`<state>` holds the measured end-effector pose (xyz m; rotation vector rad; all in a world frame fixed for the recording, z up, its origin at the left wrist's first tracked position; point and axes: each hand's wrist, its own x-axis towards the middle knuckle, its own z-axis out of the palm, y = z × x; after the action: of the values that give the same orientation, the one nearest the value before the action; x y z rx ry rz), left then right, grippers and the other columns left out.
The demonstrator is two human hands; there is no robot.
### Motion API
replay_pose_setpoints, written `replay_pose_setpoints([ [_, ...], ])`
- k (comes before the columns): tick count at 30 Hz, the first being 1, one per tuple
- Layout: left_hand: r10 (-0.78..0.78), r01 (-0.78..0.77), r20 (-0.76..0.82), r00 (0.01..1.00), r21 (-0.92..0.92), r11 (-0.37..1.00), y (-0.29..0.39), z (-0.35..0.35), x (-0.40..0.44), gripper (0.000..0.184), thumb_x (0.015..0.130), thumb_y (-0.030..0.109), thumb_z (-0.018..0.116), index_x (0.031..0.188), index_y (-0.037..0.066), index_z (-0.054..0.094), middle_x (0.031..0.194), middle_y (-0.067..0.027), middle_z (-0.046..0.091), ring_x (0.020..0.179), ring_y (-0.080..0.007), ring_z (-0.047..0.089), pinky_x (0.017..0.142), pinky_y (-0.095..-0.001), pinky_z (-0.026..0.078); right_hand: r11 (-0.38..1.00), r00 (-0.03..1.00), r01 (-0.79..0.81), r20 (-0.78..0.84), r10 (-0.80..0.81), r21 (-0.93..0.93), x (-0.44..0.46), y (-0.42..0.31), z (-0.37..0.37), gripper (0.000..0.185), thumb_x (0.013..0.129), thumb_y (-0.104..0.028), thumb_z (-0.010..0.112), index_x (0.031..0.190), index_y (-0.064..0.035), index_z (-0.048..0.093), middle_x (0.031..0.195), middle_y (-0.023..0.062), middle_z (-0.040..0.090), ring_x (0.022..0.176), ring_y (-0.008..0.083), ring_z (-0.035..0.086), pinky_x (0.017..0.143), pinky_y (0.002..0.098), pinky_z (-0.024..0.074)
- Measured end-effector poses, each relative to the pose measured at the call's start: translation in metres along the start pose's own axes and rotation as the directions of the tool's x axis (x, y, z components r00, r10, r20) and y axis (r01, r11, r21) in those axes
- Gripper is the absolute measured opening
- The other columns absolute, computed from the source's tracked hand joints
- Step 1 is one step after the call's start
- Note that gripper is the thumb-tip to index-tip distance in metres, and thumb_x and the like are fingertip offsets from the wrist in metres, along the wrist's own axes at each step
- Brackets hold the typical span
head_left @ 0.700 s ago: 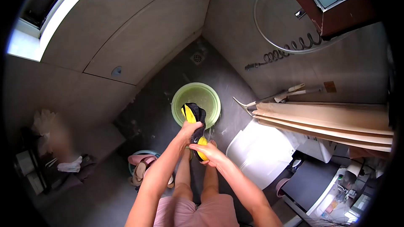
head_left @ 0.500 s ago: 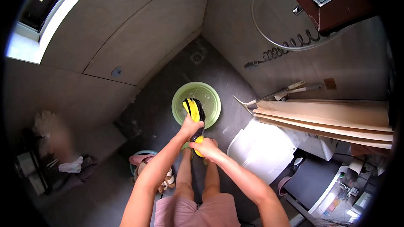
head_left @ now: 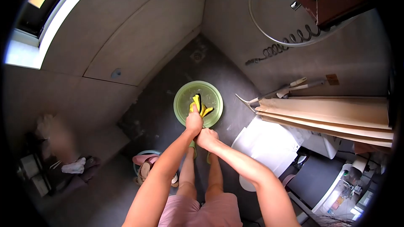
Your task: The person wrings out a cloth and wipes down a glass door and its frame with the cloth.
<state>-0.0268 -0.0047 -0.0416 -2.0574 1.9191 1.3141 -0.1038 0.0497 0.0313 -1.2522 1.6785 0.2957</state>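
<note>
A yellow and black cloth point(head_left: 197, 103) sticks out in folds above a pale green basin point(head_left: 179, 108). My left hand point(head_left: 194, 122) is closed around it near the basin's front rim. Close against the heel of the left hand, my right hand point(head_left: 207, 138) is a fist with its fingers curled in. The cloth's lower part is mostly hidden by my hands. A little water seems to lie in the basin, which stands on the dark floor.
Several sandals sit in a tub point(head_left: 148, 159) at the left. To the right are a white plastic piece point(head_left: 269, 143), folded tan panels point(head_left: 324, 113) and a squeegee point(head_left: 252, 101) against the wall. A floor drain point(head_left: 197, 56) lies in the far corner.
Both hands have moved up and together, toward the basin. The cloth, earlier stretched long between them, is now bunched, with loose folds spread above the left hand.
</note>
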Motion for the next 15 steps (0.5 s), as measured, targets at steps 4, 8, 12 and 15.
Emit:
replay_pose_setpoints([
  [4, 0.085, -0.117, -0.149, 0.985, -0.224, 0.968, 0.004, 0.002, -0.017, 0.063, 0.079, 0.008, 0.069, 0.132, 0.004, 0.035, 0.101, -0.0314, 0.062, 0.09, -0.0504, 0.064, 0.079, -0.0543, 0.052, 0.993, 1.0, 0.005, -0.013, -0.003, 0.116, -0.006, 0.029, 0.002, 0.057, 0.078, -0.04, 0.068, 0.119, -0.0001, 0.061, 0.105, 0.0252, 0.07, 0.104, 0.0399, 0.066, 0.088, 0.0468, 0.0528],
  [8, -0.091, 0.084, 0.009, 0.996, -0.506, 0.859, 0.001, 0.003, -0.027, 0.066, 0.078, 0.012, 0.069, 0.134, 0.001, 0.036, 0.117, -0.0288, 0.055, 0.112, -0.0416, 0.057, 0.091, -0.0478, 0.05, 0.639, 0.886, 0.463, -0.312, -0.342, 0.615, 0.021, 0.08, 0.037, 0.084, 0.073, -0.029, 0.08, 0.138, 0.0022, 0.036, 0.115, 0.0198, 0.065, 0.099, 0.0312, 0.067, 0.088, 0.0411, 0.0526],
  [12, 0.089, 0.593, 0.625, 0.776, -0.77, 0.236, -0.003, -0.013, -0.016, 0.054, 0.09, 0.051, 0.053, 0.125, 0.01, 0.053, 0.117, -0.0103, 0.06, 0.106, -0.0251, 0.056, 0.094, -0.0422, 0.043, 0.485, 0.961, -0.051, 0.175, -0.213, 0.873, 0.007, 0.058, -0.01, 0.043, 0.09, -0.038, 0.071, 0.114, -0.004, 0.058, 0.087, 0.007, 0.064, 0.063, 0.0152, 0.063, 0.057, 0.0307, 0.0544],
  [15, 0.092, 0.506, 0.541, 0.836, -0.825, 0.251, 0.01, -0.054, -0.041, 0.06, 0.093, 0.058, 0.046, 0.137, 0.018, 0.05, 0.137, -0.0105, 0.055, 0.128, -0.0268, 0.047, 0.109, -0.0464, 0.031, 0.234, 0.97, -0.169, 0.204, -0.135, 0.957, 0.005, 0.059, -0.005, 0.042, 0.093, -0.045, 0.065, 0.106, -0.0061, 0.059, 0.081, 0.008, 0.064, 0.058, 0.0175, 0.061, 0.054, 0.0323, 0.0525],
])
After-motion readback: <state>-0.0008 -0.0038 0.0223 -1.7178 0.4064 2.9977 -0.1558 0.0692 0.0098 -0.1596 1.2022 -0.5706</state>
